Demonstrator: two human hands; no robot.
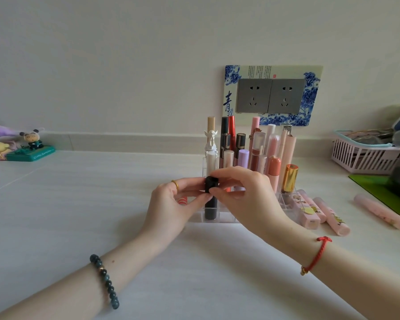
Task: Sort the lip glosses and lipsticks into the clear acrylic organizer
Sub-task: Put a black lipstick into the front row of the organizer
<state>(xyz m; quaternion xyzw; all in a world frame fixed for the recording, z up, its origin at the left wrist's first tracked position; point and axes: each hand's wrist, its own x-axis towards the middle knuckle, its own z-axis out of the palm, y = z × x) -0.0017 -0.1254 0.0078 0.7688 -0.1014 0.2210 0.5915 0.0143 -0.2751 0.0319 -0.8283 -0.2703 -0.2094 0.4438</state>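
Both hands meet over the front row of the clear organizer [226, 219], which stands on the white surface [102, 204] close to the wall. The left hand [171, 204], with a gold ring on one finger, pinches the black lipstick [211, 210] from nine o'clock. The right hand [243, 192] curls its thumb and fingertips round the cap from three o'clock. The lipstick stands upright in a front compartment near the organizer's left end. Behind it the rows are packed with upright tubes, and a gold-capped tube [290, 177] stands at the right end. At three o'clock of the organizer several pink tubes [330, 215] lie flat on the surface. A pink basket [360, 158] sits at about two o'clock, a panda figurine [32, 144] far off at ten.
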